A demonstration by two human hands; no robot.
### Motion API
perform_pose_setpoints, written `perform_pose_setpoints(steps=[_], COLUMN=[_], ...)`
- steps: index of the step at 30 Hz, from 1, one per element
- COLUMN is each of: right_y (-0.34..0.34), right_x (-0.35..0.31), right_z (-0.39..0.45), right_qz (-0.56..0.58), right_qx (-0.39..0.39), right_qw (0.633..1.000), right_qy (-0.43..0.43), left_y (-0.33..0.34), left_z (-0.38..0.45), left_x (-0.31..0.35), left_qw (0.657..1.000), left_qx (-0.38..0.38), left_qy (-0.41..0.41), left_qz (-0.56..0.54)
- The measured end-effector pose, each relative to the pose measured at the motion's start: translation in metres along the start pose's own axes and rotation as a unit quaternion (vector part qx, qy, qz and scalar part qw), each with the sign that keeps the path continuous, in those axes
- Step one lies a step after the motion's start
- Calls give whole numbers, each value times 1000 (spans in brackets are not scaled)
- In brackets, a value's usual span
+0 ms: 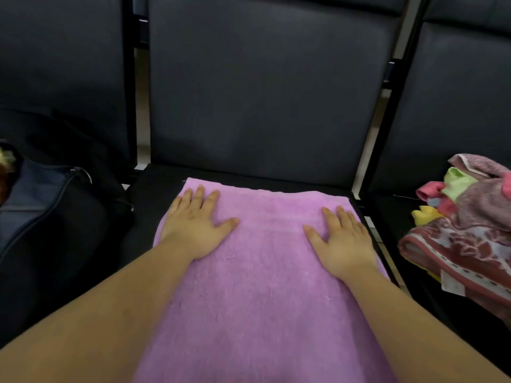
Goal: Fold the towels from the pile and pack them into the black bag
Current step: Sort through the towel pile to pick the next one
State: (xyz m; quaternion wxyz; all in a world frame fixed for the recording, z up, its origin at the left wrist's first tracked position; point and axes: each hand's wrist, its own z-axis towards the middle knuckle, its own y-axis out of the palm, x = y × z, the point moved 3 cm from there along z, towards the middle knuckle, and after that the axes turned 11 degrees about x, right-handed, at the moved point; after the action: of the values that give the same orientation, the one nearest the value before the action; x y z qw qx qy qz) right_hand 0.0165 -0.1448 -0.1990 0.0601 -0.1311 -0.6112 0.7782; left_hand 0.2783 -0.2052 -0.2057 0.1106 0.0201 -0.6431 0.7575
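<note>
A purple towel lies spread flat on the middle chair seat and runs down out of view at the bottom. My left hand presses flat on its far left part with straight fingers. My right hand presses flat on its far right part the same way. The black bag sits on the seat to the left, its zipper open. The pile of towels rests on the seat to the right, with a dark red patterned towel on the outside and pink, green and yellow cloths showing in it.
Dark padded chair backs stand right behind the three seats. Narrow gaps with black metal frame bars separate the seats. Something light-coloured shows inside the bag at the left edge.
</note>
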Motion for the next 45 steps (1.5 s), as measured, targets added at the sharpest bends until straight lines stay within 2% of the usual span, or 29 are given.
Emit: perform_pose_setpoints(steps=[4, 5, 7, 8, 9, 12, 17, 21, 23, 24, 27, 30, 34, 38, 42, 45], right_y=[3, 2, -4, -6, -8, -4, -3, -26, -39, -45, -61, -75, -85, -92, -97, -105], right_x=[-2, -3, -6, -7, -7, -2, 1, 5, 6, 5, 9, 22, 49, 71, 81, 82], right_z=[17, 20, 21, 21, 21, 25, 13, -21, -45, -59, -98, -128, -159, -176, -182, -191], right_qz=[32, 51, 72, 75, 86, 90, 113, 141, 96, 75, 56, 45, 92, 165, 223, 348], right_qx=[51, 98, 229, 264, 252, 148, 86, -11, -67, -79, -81, -85, -81, -80, -106, -108], right_qw=[998, 994, 971, 962, 964, 983, 990, 990, 992, 992, 992, 994, 989, 959, 933, 883], right_qy=[17, 23, 9, 2, 10, 62, 14, -6, -51, -71, -77, -43, 81, 216, 262, 295], left_y=[5, 5, -2, -7, -11, -10, -9, -32, -41, -45, -58, -71, -84, -89, -94, -99], left_z=[21, 24, 25, 24, 23, 23, 17, -12, -40, -56, -102, -140, -176, -198, -203, -206], left_x=[0, 0, 1, 2, 3, 3, 0, 5, 10, 9, 0, -13, -27, -38, -38, -37], left_qw=[997, 993, 967, 951, 950, 977, 995, 996, 985, 983, 983, 987, 989, 977, 964, 942], left_qx=[63, 104, 240, 296, 301, 205, 71, -90, -171, -183, -173, -155, -118, -79, -58, -30], left_qy=[-3, -2, 7, 7, -2, -45, -27, 1, 22, 32, 43, 3, -84, -176, -189, -203], left_qz=[-37, -54, -87, -90, -85, -40, -58, -29, -15, -1, 48, 39, 7, -90, -175, -264])
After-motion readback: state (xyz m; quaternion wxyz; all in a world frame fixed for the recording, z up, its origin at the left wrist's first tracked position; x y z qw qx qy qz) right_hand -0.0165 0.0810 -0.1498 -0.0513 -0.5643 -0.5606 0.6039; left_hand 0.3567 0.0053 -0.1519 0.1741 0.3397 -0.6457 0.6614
